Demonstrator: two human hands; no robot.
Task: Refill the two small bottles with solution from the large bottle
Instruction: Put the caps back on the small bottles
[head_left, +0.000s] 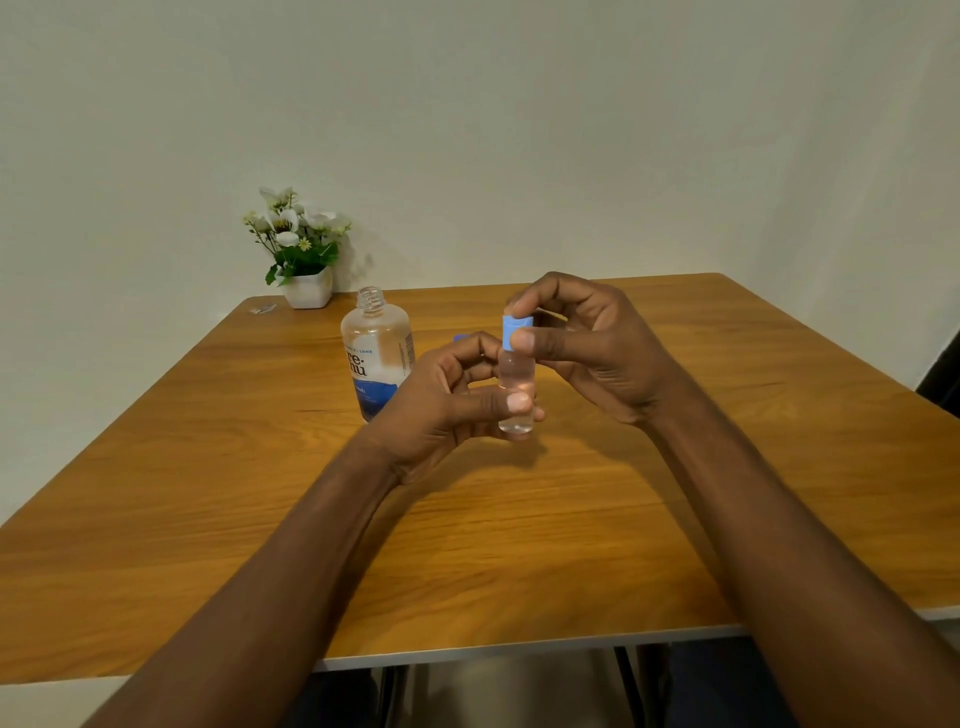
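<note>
A small clear bottle (515, 384) with liquid in it is held upright above the wooden table (208, 467). My left hand (447, 405) grips its body between thumb and fingers. My right hand (597, 348) pinches the light blue cap (514, 328) on top of it. The large clear bottle (376, 353), with a blue and white label, stands uncapped just left of my left hand. A bit of blue (460, 338) shows behind my left fingers; what it is stays hidden.
A white pot of white flowers (304, 249) stands at the table's far left corner against the wall. A small clear scrap (262, 309) lies near it. The table's near edge (519, 649) runs below my forearms.
</note>
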